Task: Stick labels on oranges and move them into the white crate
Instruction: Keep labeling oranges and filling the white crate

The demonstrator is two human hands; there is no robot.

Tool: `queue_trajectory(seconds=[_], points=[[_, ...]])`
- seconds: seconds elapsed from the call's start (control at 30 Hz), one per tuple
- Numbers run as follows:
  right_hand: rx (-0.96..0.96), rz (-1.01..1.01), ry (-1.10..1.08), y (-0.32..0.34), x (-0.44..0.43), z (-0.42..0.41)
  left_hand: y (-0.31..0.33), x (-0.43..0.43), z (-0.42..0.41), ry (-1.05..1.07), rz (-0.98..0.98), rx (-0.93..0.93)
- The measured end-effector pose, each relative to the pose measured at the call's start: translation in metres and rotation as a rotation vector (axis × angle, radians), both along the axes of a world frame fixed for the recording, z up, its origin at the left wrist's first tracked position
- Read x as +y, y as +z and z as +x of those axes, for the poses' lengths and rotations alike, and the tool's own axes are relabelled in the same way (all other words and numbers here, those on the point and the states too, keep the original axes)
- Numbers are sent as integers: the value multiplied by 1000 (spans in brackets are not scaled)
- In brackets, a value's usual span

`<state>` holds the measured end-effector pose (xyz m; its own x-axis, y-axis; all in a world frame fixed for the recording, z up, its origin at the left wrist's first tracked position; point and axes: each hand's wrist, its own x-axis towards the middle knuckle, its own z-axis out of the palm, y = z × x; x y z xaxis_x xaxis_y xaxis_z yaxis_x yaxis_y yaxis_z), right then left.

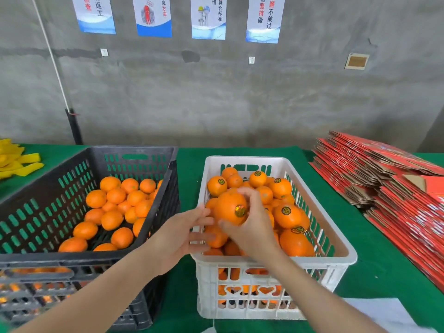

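A: Leftmost?
B: The black slatted plastic crate (pixel 48 207); then the left hand (pixel 179 236), fingers spread, just beside the round gold-labelled orange (pixel 227 207).
A: Who grips it?
B: The right hand (pixel 253 228), curled round it, directly over the white plastic crate (pixel 346 257); release likely goes downward.

I see soft, even, fairly bright light with only faint shadows on the green table (pixel 384 272), motion blur on the left hand (pixel 177 234), and wide-angle bending that tilts the posters (pixel 153 15) along the top edge
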<state>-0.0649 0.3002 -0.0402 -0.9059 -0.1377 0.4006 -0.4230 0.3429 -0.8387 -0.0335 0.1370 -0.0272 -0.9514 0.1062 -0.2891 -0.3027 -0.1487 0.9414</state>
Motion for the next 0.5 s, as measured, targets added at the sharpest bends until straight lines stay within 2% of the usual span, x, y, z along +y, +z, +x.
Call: queue_trajectory(seconds=[0.07, 0.23, 0.4, 0.5], points=[[-14, 78, -103, 1, 17, -41, -9, 5, -7, 82, -25, -22], [-89, 332, -247, -15, 39, -108, -24, 13, -9, 197, 74, -24], [-157, 608, -266, -25, 35, -127, -25, 14, -5, 250, 106, -4], [-158, 690, -297, -28, 32, -127, -24, 16, -2, 262, 103, 5]])
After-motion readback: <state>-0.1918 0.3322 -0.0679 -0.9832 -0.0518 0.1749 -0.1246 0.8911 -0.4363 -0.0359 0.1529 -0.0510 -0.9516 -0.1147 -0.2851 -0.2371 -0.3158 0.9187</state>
